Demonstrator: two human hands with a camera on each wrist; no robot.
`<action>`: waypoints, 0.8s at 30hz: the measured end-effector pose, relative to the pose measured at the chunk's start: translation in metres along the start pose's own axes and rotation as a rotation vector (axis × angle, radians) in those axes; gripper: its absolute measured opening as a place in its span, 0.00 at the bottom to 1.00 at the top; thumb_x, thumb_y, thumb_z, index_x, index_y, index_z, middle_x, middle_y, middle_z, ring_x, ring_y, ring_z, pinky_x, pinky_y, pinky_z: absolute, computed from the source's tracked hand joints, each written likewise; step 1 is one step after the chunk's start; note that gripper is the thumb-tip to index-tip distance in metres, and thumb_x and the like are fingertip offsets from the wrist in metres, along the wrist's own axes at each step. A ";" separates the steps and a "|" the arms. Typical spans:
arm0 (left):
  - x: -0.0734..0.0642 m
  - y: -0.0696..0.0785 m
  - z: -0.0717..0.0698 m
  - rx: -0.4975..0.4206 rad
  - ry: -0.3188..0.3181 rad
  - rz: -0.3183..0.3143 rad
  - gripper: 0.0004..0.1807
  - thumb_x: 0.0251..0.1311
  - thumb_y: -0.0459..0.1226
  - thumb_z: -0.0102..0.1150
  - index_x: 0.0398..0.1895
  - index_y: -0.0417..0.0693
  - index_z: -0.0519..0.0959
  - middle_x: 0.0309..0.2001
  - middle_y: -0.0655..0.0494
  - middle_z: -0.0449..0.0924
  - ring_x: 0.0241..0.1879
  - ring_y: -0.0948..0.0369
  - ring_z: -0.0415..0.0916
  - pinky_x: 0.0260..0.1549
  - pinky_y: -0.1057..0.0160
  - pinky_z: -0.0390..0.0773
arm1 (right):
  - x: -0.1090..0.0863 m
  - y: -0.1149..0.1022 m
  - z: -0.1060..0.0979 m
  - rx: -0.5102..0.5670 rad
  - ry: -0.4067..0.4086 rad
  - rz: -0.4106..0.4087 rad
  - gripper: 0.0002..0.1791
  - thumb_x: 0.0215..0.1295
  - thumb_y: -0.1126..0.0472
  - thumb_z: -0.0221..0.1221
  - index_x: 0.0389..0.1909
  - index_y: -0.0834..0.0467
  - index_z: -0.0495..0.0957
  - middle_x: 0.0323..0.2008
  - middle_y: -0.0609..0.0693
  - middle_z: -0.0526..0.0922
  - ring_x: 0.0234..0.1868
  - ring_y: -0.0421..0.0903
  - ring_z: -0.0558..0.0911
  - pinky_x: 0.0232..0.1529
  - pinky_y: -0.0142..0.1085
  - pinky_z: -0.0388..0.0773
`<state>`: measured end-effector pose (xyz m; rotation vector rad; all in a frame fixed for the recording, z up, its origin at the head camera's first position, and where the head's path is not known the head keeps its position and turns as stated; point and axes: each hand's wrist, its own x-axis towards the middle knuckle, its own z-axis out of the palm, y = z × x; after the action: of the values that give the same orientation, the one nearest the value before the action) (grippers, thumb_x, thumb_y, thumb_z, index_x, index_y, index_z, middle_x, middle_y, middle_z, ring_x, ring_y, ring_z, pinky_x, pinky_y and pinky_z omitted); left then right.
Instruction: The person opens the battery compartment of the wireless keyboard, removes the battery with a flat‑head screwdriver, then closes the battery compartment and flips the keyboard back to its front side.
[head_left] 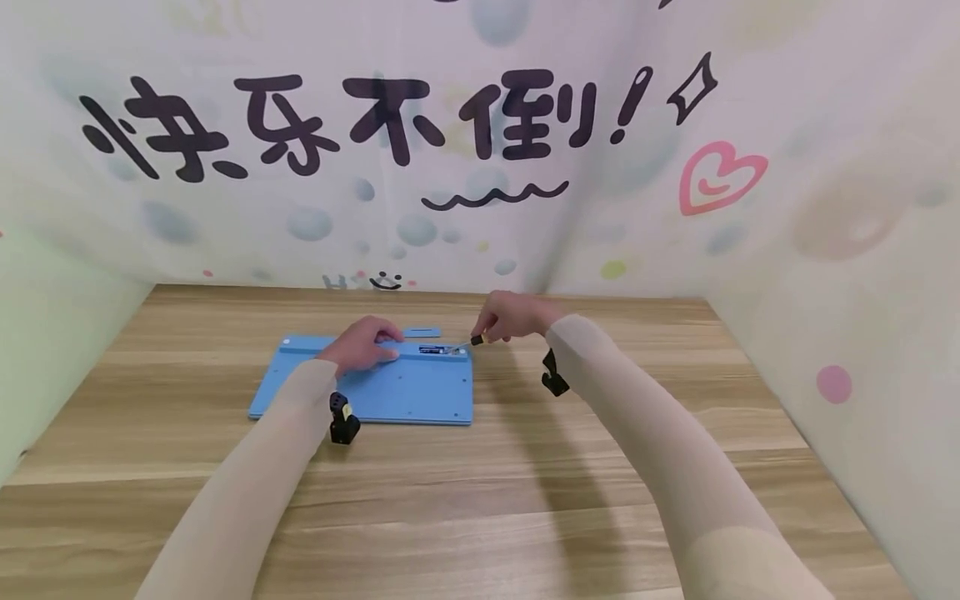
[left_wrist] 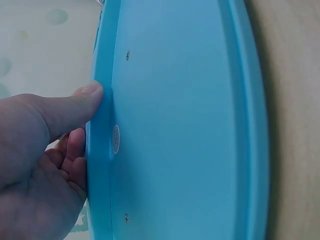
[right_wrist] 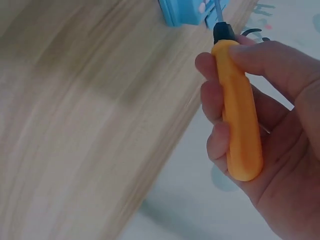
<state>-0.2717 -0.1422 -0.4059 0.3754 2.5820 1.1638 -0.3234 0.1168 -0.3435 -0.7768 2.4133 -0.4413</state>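
A light blue keyboard point(head_left: 405, 396) lies face down on the table, its screw-dotted underside up. Along its raised back ridge, a battery slot near the right end stands uncovered, with a dark battery point(head_left: 430, 350) inside. My left hand point(head_left: 362, 344) grips that ridge left of the slot; its thumb point(left_wrist: 92, 92) presses on top and the fingers curl behind. My right hand point(head_left: 512, 315) holds a screwdriver point(right_wrist: 240, 115) by its orange handle, the shaft slanting down with its tip at the slot's right end. Behind the keyboard lies a small blue battery cover point(head_left: 422, 332).
The wood-grain table point(head_left: 465, 508) ends against a printed white cloth backdrop point(head_left: 450, 250) just behind the keyboard. Pale walls stand at left and right. A black camera mount is on each wrist, the left one point(head_left: 344, 423) over the keyboard's front edge.
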 end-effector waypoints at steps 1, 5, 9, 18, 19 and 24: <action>0.000 0.000 0.000 0.000 0.000 -0.001 0.14 0.60 0.28 0.54 0.49 0.34 0.74 0.56 0.38 0.68 0.55 0.46 0.64 0.52 0.49 0.66 | -0.001 0.001 0.001 0.019 0.003 0.000 0.14 0.60 0.71 0.54 0.45 0.59 0.81 0.43 0.48 0.82 0.28 0.48 0.76 0.32 0.38 0.76; 0.000 -0.001 -0.001 0.006 0.001 0.002 0.14 0.59 0.27 0.54 0.49 0.34 0.74 0.55 0.38 0.69 0.54 0.47 0.64 0.52 0.49 0.66 | -0.003 0.006 0.007 0.053 0.030 -0.016 0.14 0.61 0.71 0.55 0.46 0.60 0.81 0.44 0.49 0.81 0.37 0.54 0.78 0.40 0.44 0.77; 0.000 0.000 0.000 0.008 0.005 0.002 0.14 0.59 0.28 0.54 0.49 0.34 0.74 0.55 0.38 0.69 0.54 0.47 0.65 0.52 0.49 0.66 | -0.004 0.013 0.014 0.041 0.078 -0.071 0.14 0.60 0.71 0.55 0.45 0.60 0.81 0.43 0.49 0.82 0.33 0.50 0.78 0.34 0.37 0.77; -0.003 -0.006 -0.005 0.022 0.019 -0.031 0.14 0.59 0.28 0.55 0.49 0.35 0.75 0.55 0.39 0.69 0.53 0.48 0.65 0.53 0.49 0.65 | 0.000 0.007 0.031 0.046 0.155 -0.143 0.14 0.61 0.70 0.55 0.47 0.62 0.80 0.38 0.53 0.83 0.21 0.43 0.73 0.23 0.31 0.72; -0.003 -0.006 -0.005 0.026 0.021 -0.030 0.14 0.59 0.28 0.55 0.49 0.35 0.75 0.55 0.39 0.69 0.53 0.48 0.65 0.53 0.49 0.65 | 0.001 0.005 0.033 0.050 0.154 -0.138 0.14 0.61 0.70 0.54 0.48 0.62 0.79 0.39 0.53 0.82 0.21 0.43 0.73 0.24 0.30 0.72; 0.000 -0.005 -0.002 0.021 0.014 -0.009 0.14 0.59 0.28 0.55 0.49 0.35 0.75 0.53 0.40 0.71 0.51 0.49 0.66 0.53 0.50 0.65 | 0.001 0.002 0.035 0.070 0.163 -0.081 0.15 0.61 0.70 0.54 0.49 0.62 0.79 0.40 0.52 0.81 0.22 0.45 0.72 0.24 0.31 0.71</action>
<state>-0.2733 -0.1466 -0.4079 0.3605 2.6073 1.1415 -0.3042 0.1131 -0.3728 -0.8391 2.5070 -0.6398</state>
